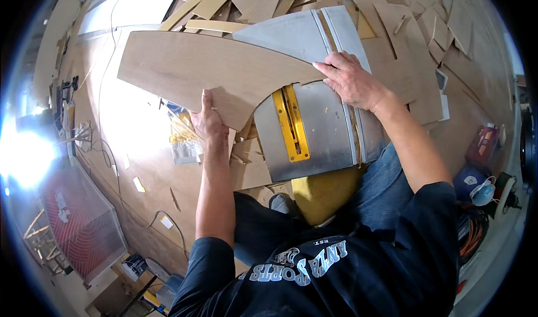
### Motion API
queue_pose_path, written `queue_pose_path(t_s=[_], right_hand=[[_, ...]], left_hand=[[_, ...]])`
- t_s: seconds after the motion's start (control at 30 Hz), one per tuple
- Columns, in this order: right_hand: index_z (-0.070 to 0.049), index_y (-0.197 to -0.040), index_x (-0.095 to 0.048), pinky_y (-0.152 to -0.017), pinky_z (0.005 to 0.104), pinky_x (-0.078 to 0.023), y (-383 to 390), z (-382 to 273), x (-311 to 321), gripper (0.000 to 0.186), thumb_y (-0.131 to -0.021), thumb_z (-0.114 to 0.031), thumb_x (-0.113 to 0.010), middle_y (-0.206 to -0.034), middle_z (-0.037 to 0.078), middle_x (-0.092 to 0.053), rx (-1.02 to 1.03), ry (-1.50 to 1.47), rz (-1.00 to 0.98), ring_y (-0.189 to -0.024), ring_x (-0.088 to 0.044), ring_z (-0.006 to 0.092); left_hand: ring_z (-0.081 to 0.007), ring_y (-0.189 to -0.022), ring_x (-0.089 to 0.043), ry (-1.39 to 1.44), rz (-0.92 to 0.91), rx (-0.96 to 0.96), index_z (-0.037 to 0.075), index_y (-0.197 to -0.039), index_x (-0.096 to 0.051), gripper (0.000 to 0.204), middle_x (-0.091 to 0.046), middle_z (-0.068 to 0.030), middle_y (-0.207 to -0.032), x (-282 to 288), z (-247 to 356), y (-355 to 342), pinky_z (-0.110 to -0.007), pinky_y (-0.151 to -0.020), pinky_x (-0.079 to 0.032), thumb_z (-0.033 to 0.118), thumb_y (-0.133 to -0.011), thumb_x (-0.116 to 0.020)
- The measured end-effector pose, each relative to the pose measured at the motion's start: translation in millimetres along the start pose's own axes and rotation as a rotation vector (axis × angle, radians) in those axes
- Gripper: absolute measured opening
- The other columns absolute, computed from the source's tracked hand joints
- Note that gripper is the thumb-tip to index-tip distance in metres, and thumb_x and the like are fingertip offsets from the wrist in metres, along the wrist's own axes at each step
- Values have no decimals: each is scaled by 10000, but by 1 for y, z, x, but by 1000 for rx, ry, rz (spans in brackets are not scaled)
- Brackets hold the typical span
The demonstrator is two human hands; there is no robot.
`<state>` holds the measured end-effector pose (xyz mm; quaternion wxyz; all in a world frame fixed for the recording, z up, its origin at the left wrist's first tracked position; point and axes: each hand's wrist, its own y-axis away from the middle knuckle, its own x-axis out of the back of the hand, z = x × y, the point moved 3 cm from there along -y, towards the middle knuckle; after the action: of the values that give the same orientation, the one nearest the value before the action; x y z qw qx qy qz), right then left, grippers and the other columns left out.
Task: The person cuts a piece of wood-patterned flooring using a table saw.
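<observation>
A large flat sheet of thin brown plywood (pixel 207 65), with curved edges and a tapering right end, lies over the far left part of a grey metal table saw top (pixel 328 140). My left hand (pixel 209 121) grips its near edge, thumb on the upper face and fingers hidden underneath. The narrow right end is pinched in my right hand (pixel 353 80), fingers resting on top. A yellow throat plate (pixel 291 123) with a long slot shows just beside the sheet's concave cutout. I cannot tell whether a blade stands up in that slot.
Plywood offcuts (pixel 263 0) are heaped beyond the saw, with more pieces (pixel 443 31) at far right. A black cord (pixel 116 193) runs over the floor at left. A bright lamp (pixel 28 157) glares at far left. A dust mask (pixel 482 192) lies at right.
</observation>
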<state>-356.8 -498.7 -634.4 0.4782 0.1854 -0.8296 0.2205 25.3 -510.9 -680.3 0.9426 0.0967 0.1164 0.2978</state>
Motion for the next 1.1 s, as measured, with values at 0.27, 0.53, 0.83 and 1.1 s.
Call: queue_pose_path(t_s=[0.27,0.53,0.83,1.1], right_hand=[[-26,-1418,-645,-1128,437,-454,-4,-3,-5,435,-1007,-165,-667,-1233,79,-570,2,27,-47,-1244,-556,273],[-36,-1414,-648,-1085,447,-471,-5,-7,-7,429,-1004,-158,-662,-1242,82,-566,6,32,-54,-1229,-555,277],[-33,-1395,-657,-1070,433,-475,-4,-2,-7,415,-1000,-160,-669,-1214,80,-568,30,26,-29,-1223,-560,272],[-22,-1399,-658,-1095,422,-459,-4,0,-2,424,-990,-133,-690,-1208,72,-571,18,-2,4,-1211,-569,258]], left_hand=[[-283,-1131,-680,-1,-17,-41,-20,-1475,-458,623,-625,-172,-1315,15,-5,-11,-414,-902,-651,183,-989,-791],[-278,-1122,-679,-29,4,77,-11,-1481,-452,648,-617,-168,-1327,24,-7,-18,-418,-878,-647,204,-981,-803],[-274,-1116,-681,-1,36,7,-11,-1446,-506,575,-644,-153,-1294,6,3,-1,-400,-871,-642,176,-985,-796],[-284,-1126,-680,33,14,-23,-19,-1480,-480,610,-638,-168,-1317,8,-6,-5,-405,-881,-635,167,-989,-790]])
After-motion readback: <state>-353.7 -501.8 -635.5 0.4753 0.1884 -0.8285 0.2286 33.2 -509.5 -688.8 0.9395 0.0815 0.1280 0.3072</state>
